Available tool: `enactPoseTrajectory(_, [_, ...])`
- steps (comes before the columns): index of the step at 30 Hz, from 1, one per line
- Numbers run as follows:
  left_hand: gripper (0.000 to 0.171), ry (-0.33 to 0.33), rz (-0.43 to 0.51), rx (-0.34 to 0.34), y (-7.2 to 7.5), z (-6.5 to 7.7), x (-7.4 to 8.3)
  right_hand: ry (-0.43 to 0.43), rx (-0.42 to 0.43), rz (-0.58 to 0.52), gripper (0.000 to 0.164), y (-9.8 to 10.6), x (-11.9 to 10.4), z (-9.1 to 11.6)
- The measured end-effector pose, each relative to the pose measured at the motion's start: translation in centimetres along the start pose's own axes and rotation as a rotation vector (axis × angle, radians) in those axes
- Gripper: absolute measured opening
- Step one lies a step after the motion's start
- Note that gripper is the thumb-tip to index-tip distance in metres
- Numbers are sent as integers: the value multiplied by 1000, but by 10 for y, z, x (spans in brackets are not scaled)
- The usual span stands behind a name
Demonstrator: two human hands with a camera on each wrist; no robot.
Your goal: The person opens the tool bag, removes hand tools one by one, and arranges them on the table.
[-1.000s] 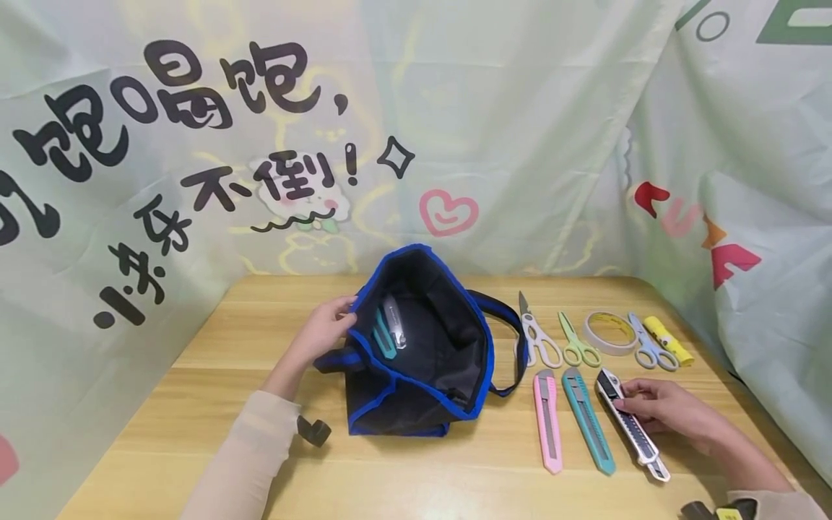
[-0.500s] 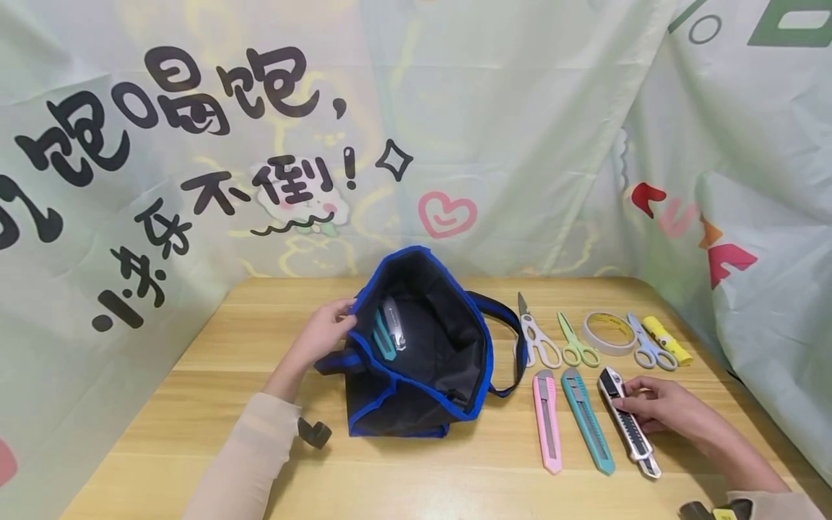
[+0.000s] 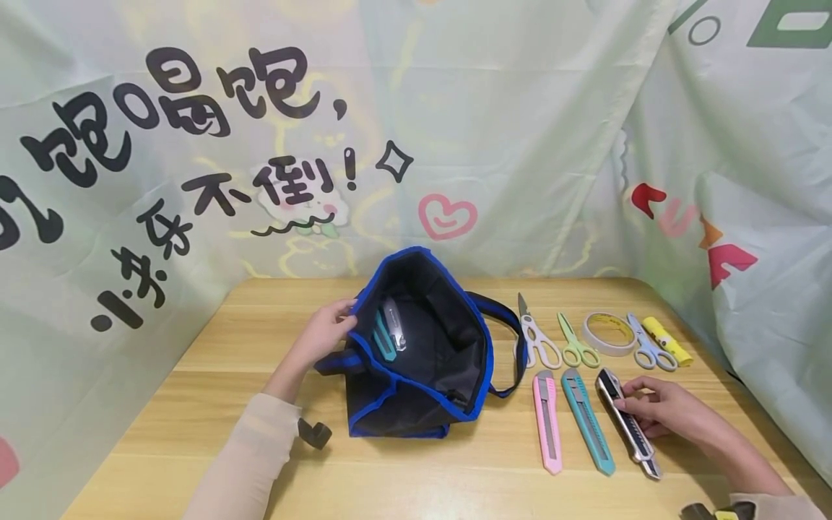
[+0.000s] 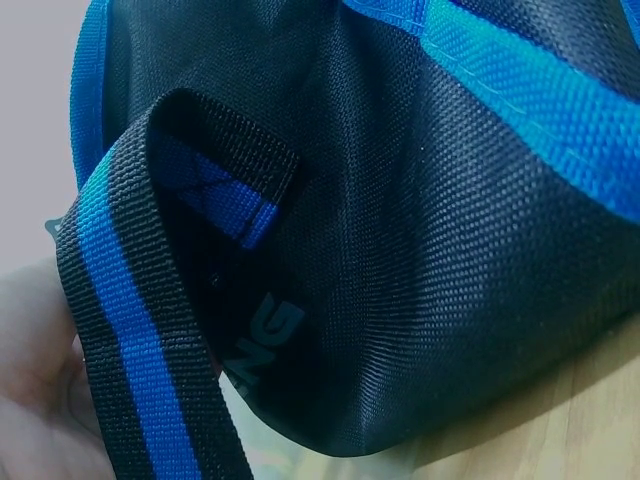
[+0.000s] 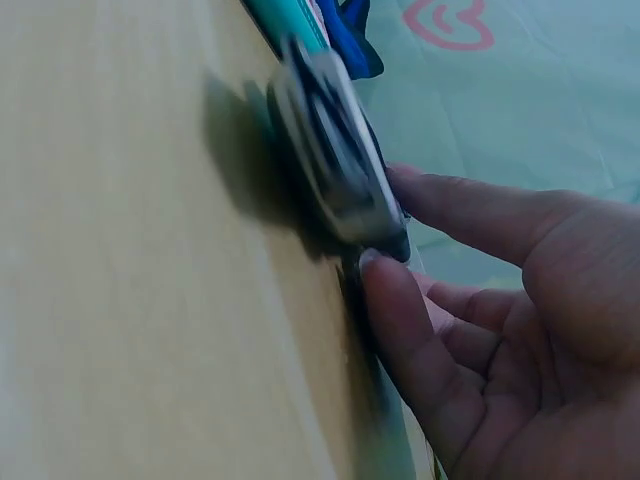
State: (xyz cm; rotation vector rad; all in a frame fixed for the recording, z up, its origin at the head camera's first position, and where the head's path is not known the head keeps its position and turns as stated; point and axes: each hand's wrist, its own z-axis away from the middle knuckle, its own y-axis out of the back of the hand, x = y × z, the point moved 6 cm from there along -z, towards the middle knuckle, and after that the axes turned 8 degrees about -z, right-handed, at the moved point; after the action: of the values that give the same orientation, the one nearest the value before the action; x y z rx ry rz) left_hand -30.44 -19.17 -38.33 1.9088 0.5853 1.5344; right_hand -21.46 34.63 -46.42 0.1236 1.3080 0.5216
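My left hand point(image 3: 328, 328) holds the left rim of a black tote bag point(image 3: 396, 408) with blue edging, which stands with its mouth tipped toward me. A black-and-blue strap point(image 4: 140, 300) crosses in front of that hand in the left wrist view. Inside the bag lie a teal utility knife point(image 3: 384, 338) and a translucent-handled tool point(image 3: 393, 323). Between thumb and fingers, my right hand point(image 3: 672, 412) pinches a black-and-silver utility knife point(image 3: 629, 426); the right wrist view shows it blurred, tilted, with a shadow beside it. Left of it lie a teal knife point(image 3: 588, 422) and a pink knife point(image 3: 548, 422).
Behind the knives, white scissors point(image 3: 534, 336), green scissors point(image 3: 575, 343), a tape roll point(image 3: 609, 334), blue scissors point(image 3: 650, 347) and a yellow roll point(image 3: 668, 341) lie on the wooden table point(image 3: 481, 477). A printed curtain point(image 3: 520, 144) encloses the back and sides.
The black-and-silver utility knife has turned and tilted slightly in my right hand, its lower end shifting a little left. My left hand and the bag have stayed in place.
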Motion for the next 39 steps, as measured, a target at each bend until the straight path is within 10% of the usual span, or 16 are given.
enactPoseTrajectory(19, [48, -4, 3, -2, 2, 0, -2, 46, 4, 2, 47, 3, -10, 4])
enactPoseTrajectory(27, [47, -3, 16, 12, 4, -2, -3, 181, 162, 159, 41, 11, -47, 1])
enactPoseTrajectory(39, [47, -9, 27, 6, 2, -2, -3, 316, 78, 336, 42, -29, -129, -17])
